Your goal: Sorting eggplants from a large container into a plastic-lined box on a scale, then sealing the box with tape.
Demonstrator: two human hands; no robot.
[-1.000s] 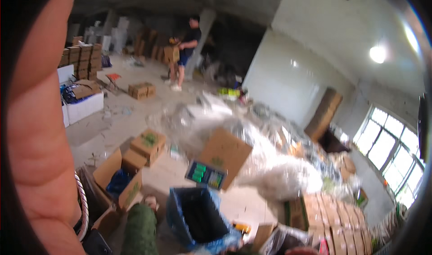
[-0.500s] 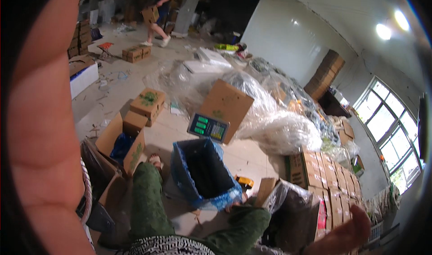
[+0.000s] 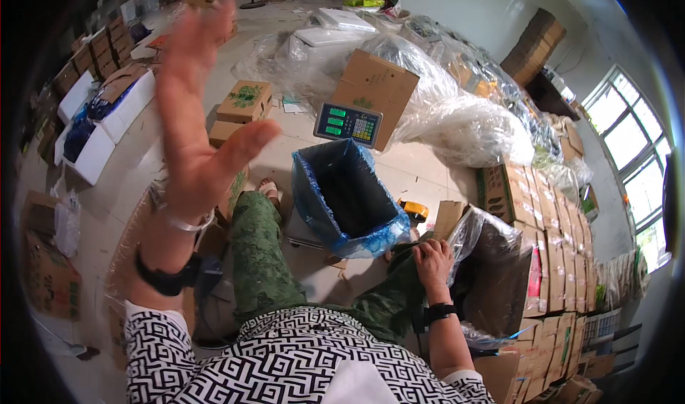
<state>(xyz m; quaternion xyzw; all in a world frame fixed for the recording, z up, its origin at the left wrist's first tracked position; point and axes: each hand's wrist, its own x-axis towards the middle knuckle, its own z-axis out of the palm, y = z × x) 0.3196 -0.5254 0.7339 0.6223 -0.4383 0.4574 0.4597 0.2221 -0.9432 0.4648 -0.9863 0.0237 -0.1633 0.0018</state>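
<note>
My left hand (image 3: 191, 133) is raised in the air, palm and thumb showing, fingers stretched out and holding nothing. On my right knee lies my right hand (image 3: 434, 265), fingers spread loosely over the green trousers (image 3: 389, 293). Between my legs stands an open, dark-looking container with a blue plastic liner (image 3: 310, 197) folded over its rim. Just beyond it is a scale display (image 3: 347, 124) with green lit readouts, in front of an upright cardboard box (image 3: 385, 87). Beside my right hand sits an open carton lined with clear plastic (image 3: 492, 243).
Stacked cartons (image 3: 539, 240) line the right side. Clear plastic sheeting (image 3: 464, 129) heaps up beyond the scale. A closed carton (image 3: 245, 101) and white foam boxes (image 3: 128, 108) stand on the left. A yellow object (image 3: 415, 211) lies near my right knee.
My left hand has moved away from close before the camera and now shows whole. My right hand has come in from the lower right onto my knee. The view has tilted down; the walking person is gone.
</note>
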